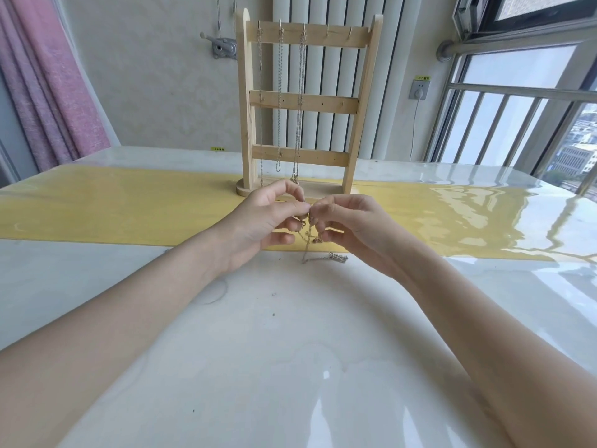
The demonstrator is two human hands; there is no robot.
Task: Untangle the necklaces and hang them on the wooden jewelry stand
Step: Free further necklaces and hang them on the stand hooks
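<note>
Between the fingertips of the left hand (268,218) and right hand (345,221), both pinching it, hangs a knotted fine metal chain (308,236), its tail trailing onto the glossy white table (290,367). Pulling hard would likely tighten the knot or snap thin links. Behind, the slatted wooden stand (305,101) already holds three chains (280,92)

I see the wooden jewelry stand (303,105) upright on the table runner (129,208), which crosses the table (290,367) from left to right. Three necklaces (279,92) hang from its top rail, toward the left. In front of the stand, my left hand (265,221) and right hand (349,227) meet, pinching a tangled chain (310,240) between them; its tail lies on the table just below.
</note>
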